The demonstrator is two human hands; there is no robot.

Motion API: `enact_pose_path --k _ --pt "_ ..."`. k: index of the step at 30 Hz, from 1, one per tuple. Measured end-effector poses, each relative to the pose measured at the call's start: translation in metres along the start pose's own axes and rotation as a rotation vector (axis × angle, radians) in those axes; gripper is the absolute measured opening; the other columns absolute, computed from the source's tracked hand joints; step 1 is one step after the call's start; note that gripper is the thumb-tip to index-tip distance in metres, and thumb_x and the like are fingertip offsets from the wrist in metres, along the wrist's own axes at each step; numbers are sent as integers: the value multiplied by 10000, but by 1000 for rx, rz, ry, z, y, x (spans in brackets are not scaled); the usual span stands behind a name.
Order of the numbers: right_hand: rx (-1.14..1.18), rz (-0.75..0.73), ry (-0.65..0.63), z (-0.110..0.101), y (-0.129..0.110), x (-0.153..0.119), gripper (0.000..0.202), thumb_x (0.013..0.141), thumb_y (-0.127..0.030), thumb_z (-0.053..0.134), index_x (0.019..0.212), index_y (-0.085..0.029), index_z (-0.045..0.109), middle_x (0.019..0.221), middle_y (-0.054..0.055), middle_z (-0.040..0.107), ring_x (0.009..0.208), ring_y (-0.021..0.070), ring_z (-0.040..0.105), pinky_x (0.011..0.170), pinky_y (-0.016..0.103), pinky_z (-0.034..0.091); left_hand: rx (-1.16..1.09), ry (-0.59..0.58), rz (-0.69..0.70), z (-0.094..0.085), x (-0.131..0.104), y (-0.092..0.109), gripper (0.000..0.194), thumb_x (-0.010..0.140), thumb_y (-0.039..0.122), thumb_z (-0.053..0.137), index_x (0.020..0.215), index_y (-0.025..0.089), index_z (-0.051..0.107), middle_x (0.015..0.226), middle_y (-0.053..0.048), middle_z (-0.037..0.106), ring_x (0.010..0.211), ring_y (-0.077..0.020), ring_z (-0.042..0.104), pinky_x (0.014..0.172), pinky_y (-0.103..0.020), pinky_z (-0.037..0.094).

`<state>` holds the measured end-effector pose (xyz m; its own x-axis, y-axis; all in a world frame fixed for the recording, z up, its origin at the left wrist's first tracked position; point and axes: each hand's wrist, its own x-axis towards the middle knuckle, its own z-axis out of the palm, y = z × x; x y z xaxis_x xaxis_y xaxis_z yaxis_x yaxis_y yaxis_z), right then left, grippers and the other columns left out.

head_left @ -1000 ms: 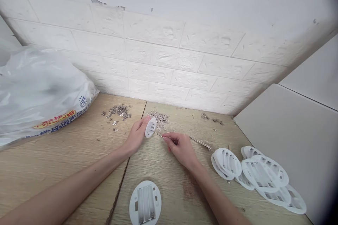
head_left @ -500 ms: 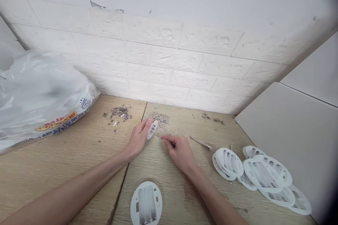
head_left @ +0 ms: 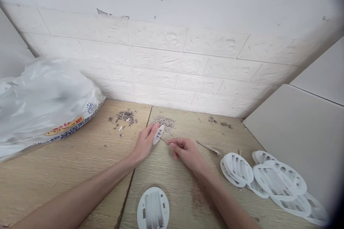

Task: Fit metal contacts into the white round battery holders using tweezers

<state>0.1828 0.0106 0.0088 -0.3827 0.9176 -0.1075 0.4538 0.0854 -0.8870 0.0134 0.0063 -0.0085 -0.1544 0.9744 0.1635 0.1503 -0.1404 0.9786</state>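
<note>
My left hand (head_left: pixel 144 142) is closed on the edge of a round white plastic battery holder (head_left: pixel 158 135), tilted up so that its metal contacts face right. Between the thumb and fingers of my right hand (head_left: pixel 185 152) is a thin metal tool (head_left: pixel 165 141), its tip at the holder's face; whether it is a screwdriver or tweezers I cannot tell. Just behind the left hand lies a pile of small silvery metal pieces (head_left: pixel 164 123). Another battery holder (head_left: pixel 153 209) rests flat on the table close to me, with long slots facing up.
Several white battery holders (head_left: pixel 279 180) lie overlapped at the right, beside a pale panel (head_left: pixel 301 125). A slim stick-like piece (head_left: pixel 208 147) lies right of my hand. Darker metal parts (head_left: pixel 126 117) form a heap near a large plastic bag (head_left: pixel 51 96). A brick-patterned wall (head_left: pixel 172 61) bounds the back.
The whole view has shifted slightly, so things appear a little further right and lower. Both hands keep their hold, and the tool's tip stays at the battery holder.
</note>
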Motion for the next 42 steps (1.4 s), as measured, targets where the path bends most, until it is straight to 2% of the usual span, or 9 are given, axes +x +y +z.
enact_pose_path --k 6,14,20,25,29,36,39,42 --pt "2 -41 14 2 0 -1 320 829 -309 462 954 -133 699 461 -27 531 487 117 432 524 232 335 -39 11 -20 0 0 1 435 840 562 431 822 173 624 739 -2 584 685 -151 483 647 -247 356" --pt "50 25 -32 -1 0 -2 334 844 -284 453 1044 -139 678 460 -40 512 432 95 345 472 218 282 -84 46 -46 -1 -1 4 409 823 557 461 772 180 609 739 4 592 720 -151 503 692 -239 389" --pt "-195 -164 61 3 -5 -4 317 865 -251 442 1021 -183 710 560 3 608 563 146 523 603 251 384 -37 16 -21 0 -3 4 425 843 550 437 770 170 614 706 -8 578 692 -151 491 656 -245 388" --pt "-276 -198 70 4 -4 -5 303 872 -214 438 999 -212 712 770 35 700 700 170 604 648 254 402 -30 -26 -13 -2 -2 4 421 851 543 431 726 169 578 678 0 559 660 -142 476 640 -243 384" --pt "-300 -223 73 1 -4 -6 286 881 -216 429 953 -215 706 892 39 711 774 177 617 680 256 395 -65 -9 -30 -3 1 5 397 844 537 450 746 170 568 720 0 551 703 -145 479 670 -240 385" --pt "-304 -143 120 -6 -8 -5 244 901 -260 411 862 -184 641 656 24 627 628 157 544 600 256 331 -244 64 -127 -3 6 -2 412 789 586 511 726 181 555 709 22 522 676 -123 455 658 -221 377" --pt "-195 -152 117 -2 -4 -4 227 925 -270 354 885 -184 560 565 -12 560 574 144 511 615 262 340 -244 84 -147 -3 5 -1 419 787 586 517 703 176 544 697 24 515 672 -116 441 646 -214 373" --pt "-27 -163 101 4 -1 -3 215 938 -290 306 927 -197 500 576 -31 553 556 129 485 614 259 352 -232 64 -146 -2 2 1 430 798 585 505 674 174 531 677 26 507 649 -112 430 621 -215 371"
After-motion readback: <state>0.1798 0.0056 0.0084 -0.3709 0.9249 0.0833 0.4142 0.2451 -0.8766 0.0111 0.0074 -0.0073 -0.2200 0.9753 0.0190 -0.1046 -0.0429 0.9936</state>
